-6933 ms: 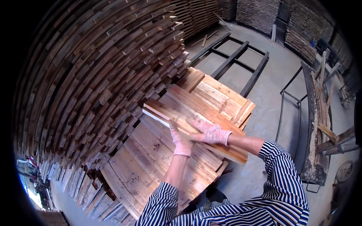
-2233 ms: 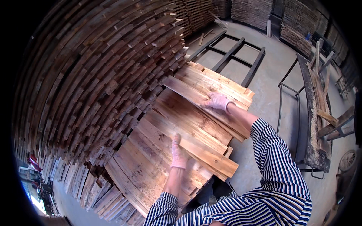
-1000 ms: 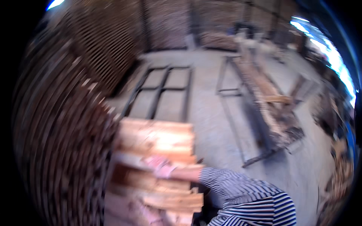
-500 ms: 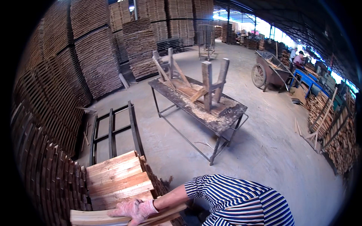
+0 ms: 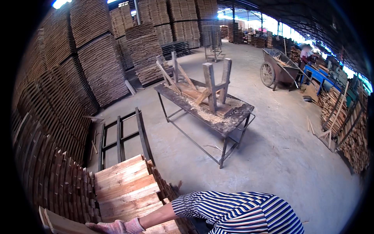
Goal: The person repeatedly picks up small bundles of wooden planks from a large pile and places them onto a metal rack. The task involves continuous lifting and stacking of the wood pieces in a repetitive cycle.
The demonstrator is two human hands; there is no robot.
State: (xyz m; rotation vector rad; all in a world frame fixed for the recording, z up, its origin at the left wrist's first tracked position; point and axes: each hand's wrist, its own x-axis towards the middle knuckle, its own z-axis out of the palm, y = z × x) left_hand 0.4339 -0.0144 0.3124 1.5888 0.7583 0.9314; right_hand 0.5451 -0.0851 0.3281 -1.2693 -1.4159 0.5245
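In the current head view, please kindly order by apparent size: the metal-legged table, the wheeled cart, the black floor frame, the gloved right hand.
Largest to smallest in view:
1. metal-legged table
2. black floor frame
3. wheeled cart
4. gloved right hand, despite being nearest the camera

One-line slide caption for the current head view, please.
Gloved right hand on a wooden board beside stacked planks; beyond, an upturned wooden bench on a metal-framed table.

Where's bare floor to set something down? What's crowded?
Mostly bare: floor between table and wheelbarrow; also between table and black frame.
Crowded: table, with upturned bench and shavings; board stack, right hand at a board beside it; wheelbarrow, holding scraps.
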